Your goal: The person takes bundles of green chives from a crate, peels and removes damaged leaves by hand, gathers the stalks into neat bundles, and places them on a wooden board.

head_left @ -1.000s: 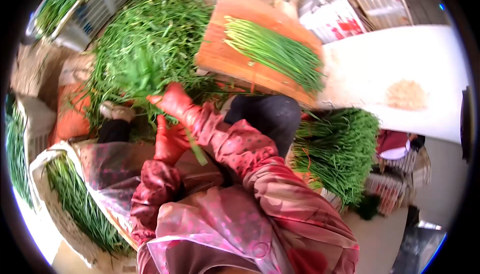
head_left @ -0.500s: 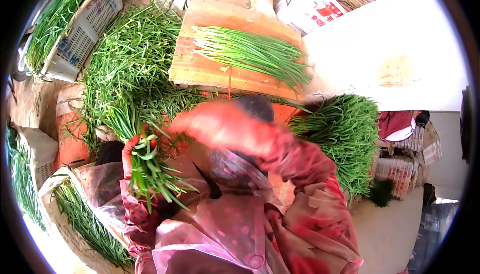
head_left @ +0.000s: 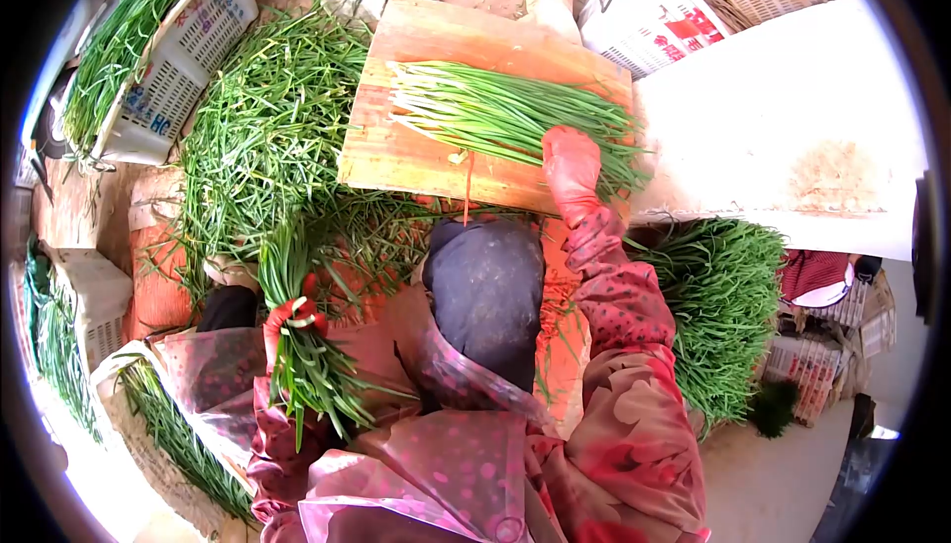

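My left hand [head_left: 295, 321], in a red glove, is wrapped round a bunch of garlic chives [head_left: 315, 377], held above my lap with the leafy ends hanging down to the right. My right hand [head_left: 572, 168], gloved in the same red, is closed at the near edge of a flat bundle of garlic chives [head_left: 485, 105] on the wooden board [head_left: 401, 162]. Its fingers press against the stalks toward their green tips; the fingertips are hidden. The bundle's pale ends point left.
A heap of loose chives [head_left: 272, 107] lies left of the board. A dense green pile [head_left: 718, 315] stands at the right, below a white surface [head_left: 763, 137]. White crates [head_left: 188, 72] hold more chives at upper left. A sack of chives [head_left: 104, 375] sits at lower left.
My right hand has gone from beside the left hand up and right to the bundle on the board. My left hand keeps its bunch. The view has shifted slightly.
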Demonstrator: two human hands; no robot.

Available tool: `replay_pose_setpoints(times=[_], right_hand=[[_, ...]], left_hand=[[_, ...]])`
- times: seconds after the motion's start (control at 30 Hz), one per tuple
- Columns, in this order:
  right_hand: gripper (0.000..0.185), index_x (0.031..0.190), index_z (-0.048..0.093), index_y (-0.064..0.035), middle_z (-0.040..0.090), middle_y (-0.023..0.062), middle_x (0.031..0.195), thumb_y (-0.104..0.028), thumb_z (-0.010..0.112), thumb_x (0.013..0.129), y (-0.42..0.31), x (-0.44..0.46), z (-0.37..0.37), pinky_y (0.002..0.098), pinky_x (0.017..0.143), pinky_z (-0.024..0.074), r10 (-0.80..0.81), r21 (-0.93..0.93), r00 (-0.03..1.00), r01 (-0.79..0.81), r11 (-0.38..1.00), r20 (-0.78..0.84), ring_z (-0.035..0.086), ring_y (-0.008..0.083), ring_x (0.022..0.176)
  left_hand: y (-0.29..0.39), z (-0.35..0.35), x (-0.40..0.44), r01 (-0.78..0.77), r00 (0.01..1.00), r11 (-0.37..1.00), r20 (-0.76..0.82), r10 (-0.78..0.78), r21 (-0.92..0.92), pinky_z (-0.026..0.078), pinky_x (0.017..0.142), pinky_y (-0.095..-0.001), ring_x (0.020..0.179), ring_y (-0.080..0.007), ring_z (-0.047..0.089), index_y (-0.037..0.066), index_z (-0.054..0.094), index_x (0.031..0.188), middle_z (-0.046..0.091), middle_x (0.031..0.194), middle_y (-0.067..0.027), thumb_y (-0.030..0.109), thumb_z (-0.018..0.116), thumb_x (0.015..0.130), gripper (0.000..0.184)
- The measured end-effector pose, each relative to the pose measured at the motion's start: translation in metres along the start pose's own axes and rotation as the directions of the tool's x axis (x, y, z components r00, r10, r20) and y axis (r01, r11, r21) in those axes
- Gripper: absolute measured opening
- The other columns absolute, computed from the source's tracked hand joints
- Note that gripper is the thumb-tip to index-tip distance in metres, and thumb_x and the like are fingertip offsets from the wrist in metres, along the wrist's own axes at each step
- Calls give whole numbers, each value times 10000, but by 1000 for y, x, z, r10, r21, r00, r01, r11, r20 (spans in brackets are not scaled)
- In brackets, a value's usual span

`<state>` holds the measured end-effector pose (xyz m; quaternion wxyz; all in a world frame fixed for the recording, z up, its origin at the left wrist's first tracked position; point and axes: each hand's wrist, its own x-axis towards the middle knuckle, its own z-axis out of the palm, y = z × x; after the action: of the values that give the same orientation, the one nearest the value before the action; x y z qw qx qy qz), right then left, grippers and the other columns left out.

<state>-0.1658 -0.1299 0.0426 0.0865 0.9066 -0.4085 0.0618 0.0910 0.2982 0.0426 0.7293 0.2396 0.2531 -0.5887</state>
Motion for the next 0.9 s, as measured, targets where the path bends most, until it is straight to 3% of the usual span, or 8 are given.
replay_pose_setpoints(times=[0.13,0.17,0.27,0.5,0.57,0.7,0.73,0.9], right_hand=[[122,817,673,-99,680,112,887,-192,632,749,1,-2,-12,418,713,515,25,82,998,-21,996,-51,654,317,812],[123,811,669,-99,680,114,916,-201,647,745,-3,-3,-20,418,737,511,-10,130,991,27,991,-132,650,313,840],[135,794,655,-99,676,109,999,-202,690,714,3,-2,0,429,811,493,-45,137,978,74,988,-204,635,305,914],[86,797,646,-103,683,101,995,-152,638,727,6,-1,-17,429,780,498,-55,169,921,129,977,-386,641,294,879],[47,779,636,-102,680,96,974,-123,602,754,3,-3,-25,421,701,507,7,200,969,44,979,-246,647,306,810],[46,772,628,-103,676,91,933,-123,588,779,8,0,-28,420,650,506,-59,174,969,102,979,-239,649,316,759],[58,775,627,-96,673,88,906,-129,585,800,8,2,-32,424,652,505,-65,165,982,95,982,-179,649,314,755],[105,852,652,-83,673,105,874,-168,591,864,6,1,-32,424,662,507,17,248,996,6,969,-91,645,318,757]], left_hand=[[-12,55,24,-111,964,987,230,135,-113,530,944,-348,654,-108,502,-39,325,1421,529,807,-14,93,581,883,610],[-10,55,35,-62,926,982,356,124,-181,403,1059,-359,673,-105,447,-55,245,1455,484,876,-19,41,546,873,662],[-17,98,55,-78,890,980,430,150,-182,397,1073,-358,661,-109,453,-49,286,1441,485,864,-23,19,540,870,629],[-49,159,97,-260,891,965,392,228,32,338,1138,-471,631,-97,499,-47,364,1389,484,742,5,105,588,864,591],[-60,163,113,-210,923,975,345,173,73,372,1107,-503,707,-149,576,-10,406,1371,505,727,-8,133,610,852,575],[-84,180,129,-231,951,962,244,191,146,355,1102,-537,772,-208,583,6,422,1365,507,692,-15,133,627,849,570],[-89,189,124,-235,955,964,214,205,128,294,1152,-519,617,-91,541,-38,395,1367,478,687,19,97,621,848,582],[-88,179,138,-296,915,948,321,245,120,303,1152,-504,605,-84,497,-9,403,1378,476,680,21,101,638,839,598]])
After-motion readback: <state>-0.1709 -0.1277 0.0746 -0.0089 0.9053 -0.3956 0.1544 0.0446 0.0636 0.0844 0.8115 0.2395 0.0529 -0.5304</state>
